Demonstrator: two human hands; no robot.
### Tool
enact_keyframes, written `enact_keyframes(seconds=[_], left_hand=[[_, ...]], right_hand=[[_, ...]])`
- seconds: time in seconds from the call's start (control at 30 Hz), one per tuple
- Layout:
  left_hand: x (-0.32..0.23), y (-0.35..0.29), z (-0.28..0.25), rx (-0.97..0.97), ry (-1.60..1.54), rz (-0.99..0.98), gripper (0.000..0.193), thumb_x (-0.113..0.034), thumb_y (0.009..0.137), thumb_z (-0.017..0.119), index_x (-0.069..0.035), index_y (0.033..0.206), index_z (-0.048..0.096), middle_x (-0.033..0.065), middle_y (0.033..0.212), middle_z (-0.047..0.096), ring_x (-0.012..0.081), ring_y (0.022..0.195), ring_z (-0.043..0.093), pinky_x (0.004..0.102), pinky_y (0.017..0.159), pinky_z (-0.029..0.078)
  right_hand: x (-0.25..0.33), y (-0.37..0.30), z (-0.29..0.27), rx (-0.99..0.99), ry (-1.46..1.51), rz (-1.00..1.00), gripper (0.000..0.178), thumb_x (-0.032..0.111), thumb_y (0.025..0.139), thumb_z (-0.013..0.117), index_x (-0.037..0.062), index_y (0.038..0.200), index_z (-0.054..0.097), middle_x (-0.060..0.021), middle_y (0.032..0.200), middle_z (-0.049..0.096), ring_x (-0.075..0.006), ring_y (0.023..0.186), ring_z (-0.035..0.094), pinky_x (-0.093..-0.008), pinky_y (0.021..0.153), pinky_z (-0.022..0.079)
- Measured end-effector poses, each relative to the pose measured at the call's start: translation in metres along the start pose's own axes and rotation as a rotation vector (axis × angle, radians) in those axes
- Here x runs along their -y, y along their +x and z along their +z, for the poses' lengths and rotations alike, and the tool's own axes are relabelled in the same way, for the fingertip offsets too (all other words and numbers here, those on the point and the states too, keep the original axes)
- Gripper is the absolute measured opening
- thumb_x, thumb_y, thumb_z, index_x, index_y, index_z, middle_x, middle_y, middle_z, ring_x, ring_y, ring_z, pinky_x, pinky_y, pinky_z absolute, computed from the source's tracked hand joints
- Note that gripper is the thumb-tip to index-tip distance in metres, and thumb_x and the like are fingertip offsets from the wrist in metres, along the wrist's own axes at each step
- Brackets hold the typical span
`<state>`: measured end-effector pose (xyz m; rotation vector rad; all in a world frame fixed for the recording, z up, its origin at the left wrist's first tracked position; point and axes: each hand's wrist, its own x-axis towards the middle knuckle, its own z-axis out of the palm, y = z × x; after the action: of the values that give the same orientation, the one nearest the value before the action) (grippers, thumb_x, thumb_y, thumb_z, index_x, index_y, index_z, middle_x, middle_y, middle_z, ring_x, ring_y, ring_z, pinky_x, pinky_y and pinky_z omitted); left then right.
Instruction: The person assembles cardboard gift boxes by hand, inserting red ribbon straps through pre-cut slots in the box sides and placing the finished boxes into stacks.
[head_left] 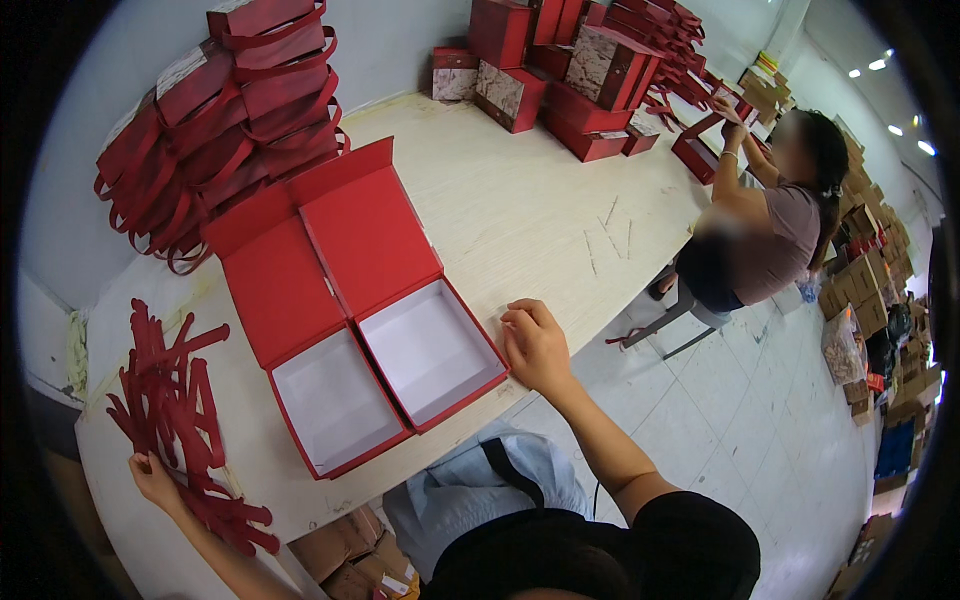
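Note:
Two red lidded boxes with white insides stand side by side in front of me, the left box [340, 400] and the right box [435, 350]. Both lids are tipped back, away from me. At the left lies a loose pile of dark red ribbon straps [180, 400]. My left hand [157, 484] is at the near side of this pile, its fingers closed on a strap. Beside the right box's near right corner, my right hand [537, 345] rests at the table with its fingers curled in. Whatever those fingers may hold is too small to make out.
A tall stack of red boxes with ribbon handles [240, 110] stands at the back left. More red boxes [590, 90] are piled along the table's [480, 190] far side. A person [770, 210] sits at the right, handling a red box. Cardboard cartons [855, 290] line the right wall.

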<state>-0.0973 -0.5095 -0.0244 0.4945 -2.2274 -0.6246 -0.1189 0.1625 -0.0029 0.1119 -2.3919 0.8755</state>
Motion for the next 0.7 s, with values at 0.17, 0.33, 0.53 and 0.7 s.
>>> enact_keyframes(seconds=[0.17, 0.33, 0.53, 0.7], left_hand=[[-0.112, -0.028, 0.001, 0.009, 0.816, -0.026, 0.05, -0.016, 0.078, 0.065, -0.007, 0.121, 0.043, 0.0121, 0.113, 0.051, 0.0299, 0.102, 0.051, 0.0367, 0.09, 0.041], [-0.024, -0.017, 0.0, 0.255, 0.345, -0.186, 0.083, -0.024, 0.072, 0.072, -0.011, 0.14, 0.026, 0.0212, 0.135, 0.04, 0.0385, 0.121, 0.04, 0.0396, 0.101, 0.034], [0.023, -0.003, 0.02, 0.292, 0.201, -0.012, 0.067, -0.003, 0.074, 0.06, -0.002, 0.135, 0.032, 0.024, 0.13, 0.045, 0.0374, 0.117, 0.046, 0.0381, 0.099, 0.036], [0.022, 0.026, 0.02, 0.129, 0.401, 0.034, 0.059, 0.001, 0.075, 0.055, -0.002, 0.132, 0.039, 0.0235, 0.117, 0.055, 0.0361, 0.104, 0.056, 0.0365, 0.091, 0.042]], right_hand=[[-0.005, -0.002, -0.002, -0.033, -0.055, -0.025, 0.012, 0.0, 0.074, 0.058, 0.0025, 0.086, 0.059, -0.0116, 0.101, 0.057, -0.0261, 0.077, 0.059, -0.0327, 0.064, 0.048], [-0.001, -0.001, -0.001, -0.02, -0.004, -0.022, 0.011, 0.0, 0.073, 0.059, 0.002, 0.085, 0.059, -0.0132, 0.098, 0.057, -0.0284, 0.077, 0.059, -0.0345, 0.065, 0.049], [-0.005, -0.001, -0.004, -0.037, -0.025, -0.054, 0.012, 0.0, 0.074, 0.059, 0.003, 0.085, 0.059, -0.0127, 0.096, 0.057, -0.0293, 0.079, 0.059, -0.0342, 0.066, 0.049], [-0.009, 0.0, -0.006, -0.052, -0.003, -0.068, 0.01, 0.003, 0.075, 0.059, 0.0017, 0.084, 0.058, -0.0132, 0.094, 0.057, -0.0306, 0.079, 0.058, -0.0368, 0.067, 0.049]])
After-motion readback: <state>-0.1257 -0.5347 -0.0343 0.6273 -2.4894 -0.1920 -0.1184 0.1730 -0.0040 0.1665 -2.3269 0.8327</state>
